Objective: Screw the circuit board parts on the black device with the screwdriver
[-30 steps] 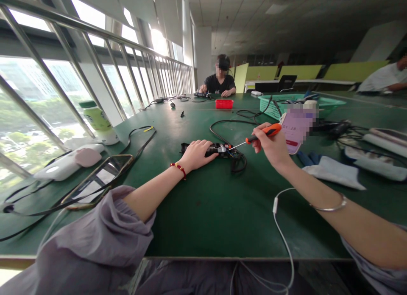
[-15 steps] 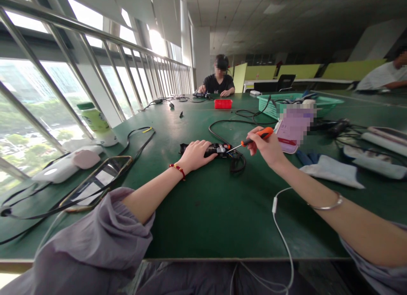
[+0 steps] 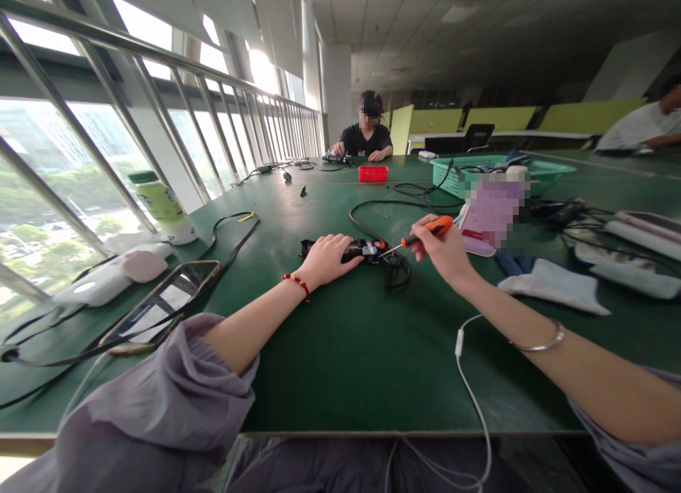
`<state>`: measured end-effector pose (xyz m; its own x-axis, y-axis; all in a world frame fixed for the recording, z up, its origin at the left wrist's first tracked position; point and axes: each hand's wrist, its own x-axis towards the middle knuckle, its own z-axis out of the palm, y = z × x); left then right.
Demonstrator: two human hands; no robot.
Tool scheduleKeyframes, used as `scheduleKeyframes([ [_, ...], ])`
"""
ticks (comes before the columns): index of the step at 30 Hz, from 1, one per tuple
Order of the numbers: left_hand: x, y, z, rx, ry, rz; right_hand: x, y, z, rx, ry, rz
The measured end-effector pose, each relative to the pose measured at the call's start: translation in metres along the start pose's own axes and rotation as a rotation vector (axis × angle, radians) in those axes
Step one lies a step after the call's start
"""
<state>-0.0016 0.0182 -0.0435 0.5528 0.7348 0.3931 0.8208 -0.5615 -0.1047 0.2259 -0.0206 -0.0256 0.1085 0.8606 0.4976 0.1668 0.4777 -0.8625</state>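
On the green table lies a black corded device [image 3: 351,252], its right end open with wires and small parts showing. My left hand [image 3: 330,257] is wrapped over its body and presses it down; the fingertips behind it are partly hidden. In my right hand [image 3: 439,245] is a screwdriver [image 3: 437,228] with an orange and black handle, pinched between thumb and fingers. Its thin shaft slants down left, and the tip is at the device's open right end. Whether the tip sits in a screw is too small to tell. A black cable [image 3: 399,277] loops beside that end.
A purple-screened phone [image 3: 486,227] stands behind my right hand, near a green basket [image 3: 447,179] of parts. Gloves [image 3: 553,286] lie to the right. Leftward are a phone [image 3: 159,308], straps and a bottle [image 3: 162,209]. A red box [image 3: 373,174] and a seated person [image 3: 367,135] are farther back.
My right hand and the screwdriver have shifted slightly left and down, with the tip still at the device's open end. My left hand has not visibly moved.
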Motion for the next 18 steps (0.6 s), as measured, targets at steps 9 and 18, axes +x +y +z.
scheduleKeyframes([
  [9,-0.0006,-0.0011,0.0001,0.005,-0.005,0.001,-0.001,-0.0066,-0.0018,-0.009,0.059,-0.071],
  [18,-0.0003,0.0,-0.0011,0.011,-0.011,0.0,0.0002,-0.001,0.0,0.069,0.006,-0.033],
])
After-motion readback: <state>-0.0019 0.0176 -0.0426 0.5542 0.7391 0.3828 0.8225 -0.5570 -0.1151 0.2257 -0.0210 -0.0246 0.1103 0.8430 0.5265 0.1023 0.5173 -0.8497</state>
